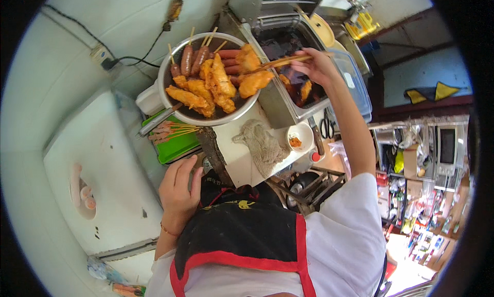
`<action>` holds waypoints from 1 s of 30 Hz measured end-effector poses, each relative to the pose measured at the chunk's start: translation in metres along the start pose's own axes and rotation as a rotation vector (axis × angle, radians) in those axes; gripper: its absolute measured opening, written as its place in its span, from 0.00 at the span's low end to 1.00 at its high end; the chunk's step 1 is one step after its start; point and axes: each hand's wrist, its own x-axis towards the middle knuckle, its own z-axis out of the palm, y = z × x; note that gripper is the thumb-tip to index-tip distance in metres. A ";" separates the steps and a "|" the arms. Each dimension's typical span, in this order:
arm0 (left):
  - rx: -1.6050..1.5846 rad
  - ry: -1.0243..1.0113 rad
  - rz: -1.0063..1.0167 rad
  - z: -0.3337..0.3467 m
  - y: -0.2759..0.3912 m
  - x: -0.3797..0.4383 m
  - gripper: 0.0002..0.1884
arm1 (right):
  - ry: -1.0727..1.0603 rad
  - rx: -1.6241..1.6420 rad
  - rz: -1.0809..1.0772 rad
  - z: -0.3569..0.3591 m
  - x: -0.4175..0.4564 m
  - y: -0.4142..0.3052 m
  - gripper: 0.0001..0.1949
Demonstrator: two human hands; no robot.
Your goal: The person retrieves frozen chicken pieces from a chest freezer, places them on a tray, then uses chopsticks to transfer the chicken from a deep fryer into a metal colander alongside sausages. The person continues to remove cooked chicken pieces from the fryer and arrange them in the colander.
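My right hand (315,67) grips a pair of long wooden chopsticks (287,60), which reach left over the rim of a round metal pot (251,107). At their tips is a golden fried piece, probably chicken (255,83), at the pot's right side. More fried pieces (222,79) and several sausages on sticks (187,60) fill the pot. Under my right hand, a rectangular fryer (291,113) holds dark oil, with fried pieces (305,90) in it. My left hand (179,187) holds nothing, fingers slightly apart, near a green tray (179,147) with skewered meat (166,130).
A crumpled grey cloth (264,144) lies beside a white bowl (300,136) with orange-red contents. Right of the bowl are a knife (316,136) and black-handled scissors (327,125). A white chest-like appliance (104,173) stands left. A clear plastic lid (351,82) is beyond my right forearm.
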 end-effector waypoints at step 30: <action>0.050 -0.100 0.073 0.053 0.055 0.002 0.13 | 0.430 -0.653 -0.383 -0.106 -0.049 -0.018 0.15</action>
